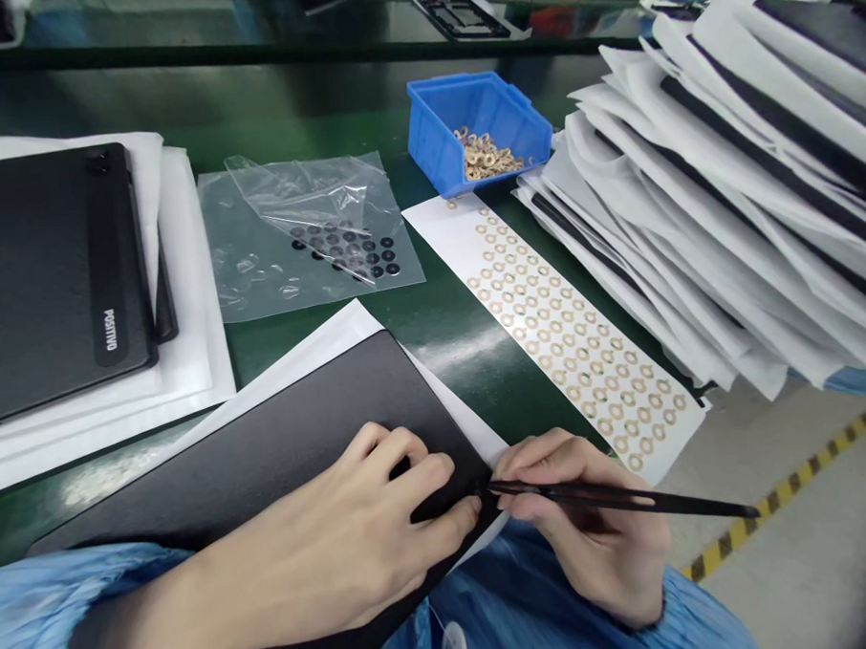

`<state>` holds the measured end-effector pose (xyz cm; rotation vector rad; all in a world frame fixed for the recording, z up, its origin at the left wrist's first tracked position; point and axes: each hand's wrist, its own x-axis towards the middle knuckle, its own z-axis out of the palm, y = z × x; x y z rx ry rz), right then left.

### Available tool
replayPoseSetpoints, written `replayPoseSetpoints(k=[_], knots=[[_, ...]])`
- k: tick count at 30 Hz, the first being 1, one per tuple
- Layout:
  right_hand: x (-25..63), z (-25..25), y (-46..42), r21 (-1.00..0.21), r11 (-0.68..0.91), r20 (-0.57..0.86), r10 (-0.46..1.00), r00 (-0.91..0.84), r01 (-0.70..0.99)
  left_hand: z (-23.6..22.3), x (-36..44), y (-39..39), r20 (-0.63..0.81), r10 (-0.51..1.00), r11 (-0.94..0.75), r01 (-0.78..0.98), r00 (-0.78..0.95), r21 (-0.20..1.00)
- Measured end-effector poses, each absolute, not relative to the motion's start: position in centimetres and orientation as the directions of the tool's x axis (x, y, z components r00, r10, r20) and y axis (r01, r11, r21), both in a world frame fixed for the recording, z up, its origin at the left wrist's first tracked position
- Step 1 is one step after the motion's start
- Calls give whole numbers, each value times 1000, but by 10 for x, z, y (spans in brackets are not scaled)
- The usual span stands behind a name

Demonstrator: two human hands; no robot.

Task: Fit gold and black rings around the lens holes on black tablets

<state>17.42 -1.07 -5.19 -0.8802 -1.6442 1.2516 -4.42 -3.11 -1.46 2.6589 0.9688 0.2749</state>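
Observation:
My left hand (362, 509) lies across a black laptop lid (280, 436), its fingers curled on the near edge and its thumb by the lid's right corner. My right hand (585, 519) is shut on black tweezers (627, 498), whose tips reach the lid's edge next to my left thumb. Anything at the tips is too small to tell. A white sheet (334, 357) lies under the lid. To the right of the lid is a white strip of tan ring stickers (569, 328), close to my right hand.
A blue plastic bin (435, 138) holds loose tan rings. A clear plastic bag (314, 234) holds black round pads. On the left, a black POSITIVO laptop lid (50, 274) rests on white sheets. White-wrapped black panels (728, 187) are piled on the right, above a floor with yellow-black tape (777, 491).

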Motion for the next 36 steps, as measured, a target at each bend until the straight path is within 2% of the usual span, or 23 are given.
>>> replayPoseSetpoints(k=[5,19,27,33,36], knots=[[174,-52,-9,-971,233,234,900,-367,-49,-17,-45,-31,88,641,-742,586,763,327],[173,-53,-11,-967,254,230,901,-367,20,-16,-45,-31,84,641,-742,587,763,326],[169,-57,-9,-948,269,312,892,-326,-171,-21,-45,-33,111,649,-737,586,752,336],[172,-56,-6,-957,281,286,883,-373,-71,-25,-44,-35,141,669,-725,598,730,342],[171,-58,-8,-957,273,289,885,-365,-96,-25,-43,-36,149,675,-722,605,723,336]])
